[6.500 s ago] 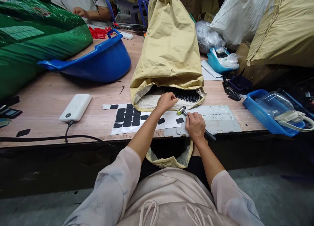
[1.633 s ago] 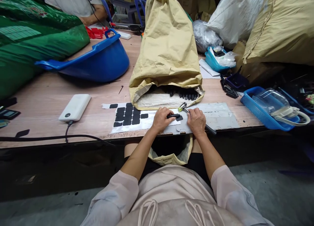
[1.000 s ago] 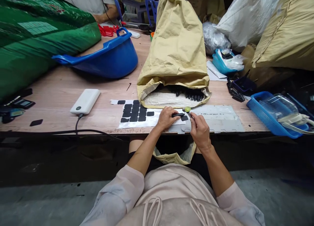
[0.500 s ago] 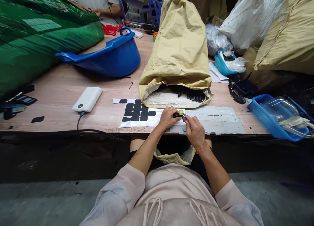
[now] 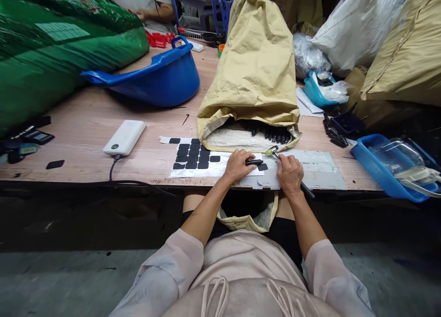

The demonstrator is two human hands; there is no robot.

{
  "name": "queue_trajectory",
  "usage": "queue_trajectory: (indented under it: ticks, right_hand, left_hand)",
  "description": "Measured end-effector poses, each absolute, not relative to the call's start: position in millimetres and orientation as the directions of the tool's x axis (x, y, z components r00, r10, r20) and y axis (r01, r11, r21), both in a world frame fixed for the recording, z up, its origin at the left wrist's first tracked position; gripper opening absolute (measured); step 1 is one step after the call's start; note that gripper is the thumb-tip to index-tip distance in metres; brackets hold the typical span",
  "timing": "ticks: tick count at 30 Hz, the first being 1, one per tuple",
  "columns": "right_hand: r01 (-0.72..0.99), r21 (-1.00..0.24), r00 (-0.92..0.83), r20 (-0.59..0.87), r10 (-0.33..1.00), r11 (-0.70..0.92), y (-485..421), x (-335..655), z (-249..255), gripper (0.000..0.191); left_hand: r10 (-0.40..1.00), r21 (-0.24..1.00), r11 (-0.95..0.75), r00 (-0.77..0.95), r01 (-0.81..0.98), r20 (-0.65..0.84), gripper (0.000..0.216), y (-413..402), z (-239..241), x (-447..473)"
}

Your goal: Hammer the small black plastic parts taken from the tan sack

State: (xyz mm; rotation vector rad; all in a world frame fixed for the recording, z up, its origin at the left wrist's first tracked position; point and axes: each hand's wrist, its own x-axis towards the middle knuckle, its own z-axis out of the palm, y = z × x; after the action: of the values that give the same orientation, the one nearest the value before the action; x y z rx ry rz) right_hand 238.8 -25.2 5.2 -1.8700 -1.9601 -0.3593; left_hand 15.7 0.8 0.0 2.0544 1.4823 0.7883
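Note:
My left hand (image 5: 237, 164) is closed around a small black pen-shaped part (image 5: 255, 162), whose tip sticks out to the right above the white backing sheet (image 5: 229, 171). My right hand (image 5: 290, 173) grips a small hammer (image 5: 272, 150) with a yellow-green head and a dark handle pointing down to the right. The hammer head is raised, apart from the black part. Black rounded stickers (image 5: 193, 155) lie in rows on the sheet's left side. Just beyond my hands, the mouth of a beige sack (image 5: 257, 73) shows several similar black parts (image 5: 275, 135).
A grey board (image 5: 320, 170) lies under my right hand. To the left stand a white power bank (image 5: 124, 138) with a cable, a blue basin (image 5: 161, 80) and a large green sack (image 5: 82, 41). A blue basket (image 5: 382, 170) is on the right. Across the table sits another person (image 5: 155, 14).
My right hand has moved to the right, bringing the hammer head away from the black part. My left hand keeps its hold in nearly the same place.

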Motion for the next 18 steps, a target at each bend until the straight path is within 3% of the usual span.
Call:
queue_trajectory:
  ticks: [12, 15, 18]
  right_hand:
    - [0.989, -0.145, 0.038, 0.453, 0.891, 0.031, -29, 235, -2, 0.024]
    - [0.988, -0.154, 0.038, 0.436, 0.899, 0.033, -30, 235, -1, 0.024]
    - [0.987, -0.157, 0.041, 0.432, 0.901, 0.031, -30, 234, -2, 0.024]
  left_hand:
    - [0.927, 0.616, -0.373, 0.309, 0.694, 0.214, 0.016, -3, 7, 13]
    - [0.834, 0.566, -0.545, 0.469, 0.619, 0.291, 0.02, -28, 13, 17]
    - [0.664, 0.6, -0.681, 0.699, 0.42, 0.265, 0.031, -69, 6, 24]
